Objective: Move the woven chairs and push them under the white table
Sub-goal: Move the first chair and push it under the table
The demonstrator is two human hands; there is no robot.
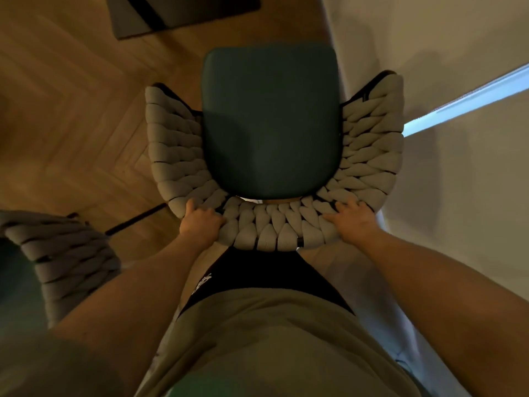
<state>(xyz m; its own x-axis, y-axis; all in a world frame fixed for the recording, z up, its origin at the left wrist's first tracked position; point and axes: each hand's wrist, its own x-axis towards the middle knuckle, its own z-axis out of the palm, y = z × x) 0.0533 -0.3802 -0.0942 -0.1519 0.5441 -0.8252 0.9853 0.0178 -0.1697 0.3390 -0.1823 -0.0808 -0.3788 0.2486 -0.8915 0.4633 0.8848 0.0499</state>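
Directly below me stands a woven chair (372, 156) with a curved grey-white braided back and a dark teal seat cushion. My left hand (200, 222) grips the back's top rim at its left. My right hand (350, 222) grips the same rim at its right. The white table (458, 67) fills the right side of the view, and the chair's right arm overlaps its edge. A second woven chair (65, 253) stands at the lower left, partly cut off by the frame.
Wooden herringbone floor (71, 124) spreads to the left. A dark grey mat (160, 12) lies on the floor at the top. A bright blue-white strip of light (463, 104) crosses the table top. My torso and dark shorts fill the bottom.
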